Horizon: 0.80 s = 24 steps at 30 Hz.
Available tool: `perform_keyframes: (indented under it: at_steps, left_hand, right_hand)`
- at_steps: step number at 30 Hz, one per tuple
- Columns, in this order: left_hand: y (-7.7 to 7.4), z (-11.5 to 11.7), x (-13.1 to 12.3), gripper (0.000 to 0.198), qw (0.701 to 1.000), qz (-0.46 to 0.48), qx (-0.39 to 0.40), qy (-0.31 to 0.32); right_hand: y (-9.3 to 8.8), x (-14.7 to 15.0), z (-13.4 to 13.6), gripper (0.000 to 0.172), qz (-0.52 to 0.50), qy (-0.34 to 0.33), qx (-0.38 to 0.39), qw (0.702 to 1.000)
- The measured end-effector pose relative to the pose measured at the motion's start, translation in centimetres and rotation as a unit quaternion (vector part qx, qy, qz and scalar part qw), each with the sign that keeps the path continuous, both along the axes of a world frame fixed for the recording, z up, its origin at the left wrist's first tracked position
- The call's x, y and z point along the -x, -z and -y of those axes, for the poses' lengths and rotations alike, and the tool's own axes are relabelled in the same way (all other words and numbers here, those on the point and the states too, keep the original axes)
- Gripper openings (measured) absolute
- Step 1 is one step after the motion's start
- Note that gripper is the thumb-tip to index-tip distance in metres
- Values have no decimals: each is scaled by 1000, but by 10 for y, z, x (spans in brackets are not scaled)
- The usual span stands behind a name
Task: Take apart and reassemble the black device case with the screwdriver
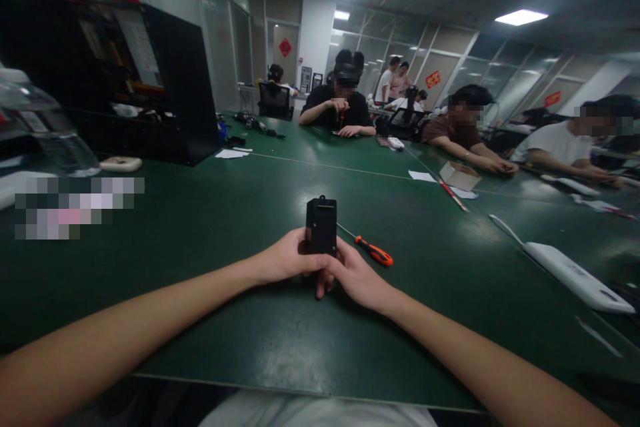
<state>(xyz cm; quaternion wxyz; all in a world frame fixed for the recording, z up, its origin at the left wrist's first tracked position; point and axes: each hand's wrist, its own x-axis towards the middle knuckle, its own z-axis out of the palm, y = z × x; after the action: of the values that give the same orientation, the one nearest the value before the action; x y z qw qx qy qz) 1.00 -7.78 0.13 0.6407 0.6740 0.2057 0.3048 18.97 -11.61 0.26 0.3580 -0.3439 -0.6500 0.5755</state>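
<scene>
A small black box-shaped device (321, 227) stands upright between my hands over the green table (200, 320), with a little loop on its top and small screws on its face. My left hand (290, 257) grips its left side and lower edge, thumb across the front. From the right, my right hand (353, 273) holds its lower right part, and its thumb meets the left thumb at the base. Some fingers are hidden behind the device. Just right of it lies a screwdriver (375, 251) with an orange and black handle, its shaft pointing toward the device.
At right are a white power strip (575, 273) and an open cardboard box (459, 175). A plastic bottle (50, 127) and a large black case (183, 87) stand at left. Several people sit around the table, one (340, 103) across from me.
</scene>
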Motion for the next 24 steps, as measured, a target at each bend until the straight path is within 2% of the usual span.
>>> perform_keyframes:
  at_steps: [5, 9, 12, 14, 16, 17, 18, 20, 22, 23, 24]
  left_hand:
    - [-1, -1, 0, 47, 1000, -6, 1, 22]
    - [0, -2, 0, 52, 999, -13, -3, -31]
    - [1, -5, 1, 55, 999, 8, 24, -44]
    - [2, -7, 2, 52, 995, 54, 75, -49]
    - [1, -9, 1, 46, 981, 104, 148, -64]
    - [1, -10, 1, 43, 972, 121, 186, -74]
    - [0, -11, 1, 40, 964, 130, 218, -84]
    - [-2, -11, 0, 35, 952, 135, 256, -99]
    - [-2, -11, -1, 31, 951, 131, 261, -105]
    - [-2, -11, -1, 29, 952, 130, 257, -106]
    - [-1, -12, -1, 27, 953, 130, 252, -106]
  right_hand:
    - [0, -1, -1, 54, -4, 4, 20, 1000]
    - [3, -1, -2, 56, -16, -1, 25, 1000]
    - [2, -3, -3, 60, -10, -12, 26, 1000]
    - [-4, -6, -6, 59, 41, -13, 10, 999]
    - [-14, -14, -9, 53, 156, 4, -62, 986]
    - [-21, -20, -11, 48, 234, 23, -126, 964]
    - [-27, -26, -12, 42, 316, 47, -207, 925]
    - [-38, -39, -14, 37, 456, 103, -320, 824]
    - [-44, -53, -16, 41, 556, 146, -343, 743]
    - [-45, -59, -17, 41, 595, 148, -328, 719]
    - [-45, -64, -18, 38, 622, 139, -303, 708]
